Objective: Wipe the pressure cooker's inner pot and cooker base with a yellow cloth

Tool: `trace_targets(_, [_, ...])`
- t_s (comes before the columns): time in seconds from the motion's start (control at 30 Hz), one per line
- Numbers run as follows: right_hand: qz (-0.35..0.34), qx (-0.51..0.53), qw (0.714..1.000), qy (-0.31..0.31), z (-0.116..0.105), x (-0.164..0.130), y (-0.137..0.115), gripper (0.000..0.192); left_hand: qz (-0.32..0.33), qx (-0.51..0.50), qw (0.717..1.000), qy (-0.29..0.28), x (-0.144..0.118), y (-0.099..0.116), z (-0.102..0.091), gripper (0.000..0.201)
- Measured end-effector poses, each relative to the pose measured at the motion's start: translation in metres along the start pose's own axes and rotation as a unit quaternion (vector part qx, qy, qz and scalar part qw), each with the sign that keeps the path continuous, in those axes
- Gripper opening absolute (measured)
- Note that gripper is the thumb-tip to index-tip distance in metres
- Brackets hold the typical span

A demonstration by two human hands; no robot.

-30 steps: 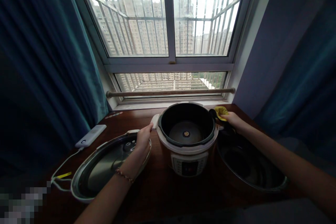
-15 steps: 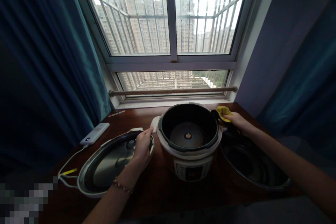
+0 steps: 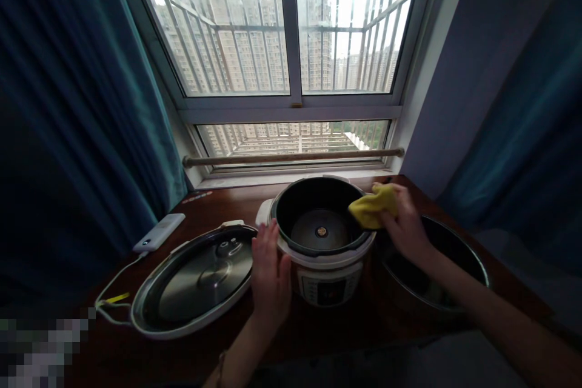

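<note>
An electric pressure cooker base (image 3: 328, 282) stands open at the middle of a dark wooden sill, its black cavity bare. My left hand (image 3: 271, 273) lies flat against the cooker's left side, fingers together. A yellow cloth (image 3: 371, 205) is bunched in my right hand (image 3: 406, 225), which presses it over the cooker's right rim. The cooker's lid (image 3: 195, 279) lies upside down to the left. A dark inner pot (image 3: 459, 254) sits to the right, partly hidden behind my right arm.
A white power bank (image 3: 158, 232) lies at the left with a white cable (image 3: 107, 294) running forward. A wooden rod (image 3: 291, 157) crosses below the barred window. Blue curtains (image 3: 73, 121) hang on both sides. The sill's front edge is close to me.
My left hand left the lid and moved right onto the cooker's side. My right hand brought the yellow cloth forward from behind the cooker onto its right rim.
</note>
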State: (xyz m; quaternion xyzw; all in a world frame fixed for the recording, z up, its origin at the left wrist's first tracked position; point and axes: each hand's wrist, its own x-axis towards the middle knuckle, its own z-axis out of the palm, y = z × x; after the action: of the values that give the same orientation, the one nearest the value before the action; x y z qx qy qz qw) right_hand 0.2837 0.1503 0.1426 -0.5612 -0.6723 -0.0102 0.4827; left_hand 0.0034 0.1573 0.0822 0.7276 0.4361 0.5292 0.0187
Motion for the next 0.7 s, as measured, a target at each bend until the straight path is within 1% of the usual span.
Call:
trace_targets(0.07, [-0.096,-0.023,0.988,-0.118,0.015,-0.017,-0.023,0.045,0.078,0.039,0.995,-0.043,-0.016,0.01,0.008,0.052])
trace_targets(0.1, [-0.129,-0.037,0.979,-0.155,0.023,-0.025,-0.032,0.043,0.1,0.052,0.992,-0.059,-0.022,0.011,0.012,0.054])
trace_targets(0.13, [-0.153,-0.051,0.971,-0.176,0.03,-0.031,-0.038,0.039,0.112,0.061,0.989,-0.068,-0.026,0.01,0.015,0.055])
trace_targets(0.2, [-0.179,-0.066,0.964,-0.184,0.038,-0.039,-0.045,0.031,0.118,0.069,0.988,-0.066,-0.03,0.005,0.02,0.053])
trace_targets(0.27, [-0.19,-0.055,0.962,-0.188,0.037,-0.04,-0.043,0.025,0.121,0.066,0.989,-0.05,-0.03,0.0,0.022,0.049])
trace_targets(0.37, [-0.189,-0.014,0.959,-0.209,0.024,-0.034,-0.031,0.025,0.126,0.057,0.99,-0.037,-0.028,-0.004,0.024,0.046])
trace_targets(0.47, [-0.172,0.024,0.955,-0.239,0.008,-0.028,-0.014,0.03,0.125,0.054,0.99,-0.035,-0.029,-0.003,0.025,0.047])
trace_targets(0.53, [-0.157,0.04,0.955,-0.247,0.001,-0.027,-0.003,0.033,0.121,0.053,0.991,-0.035,-0.03,-0.003,0.026,0.046])
trace_targets(0.63, [-0.123,0.047,0.966,-0.222,-0.002,-0.032,0.007,0.036,0.115,0.053,0.991,-0.034,-0.031,-0.002,0.026,0.045])
trace_targets(0.7, [-0.082,0.031,0.979,-0.182,0.001,-0.038,0.008,0.037,0.116,0.053,0.991,-0.034,-0.031,-0.002,0.026,0.045])
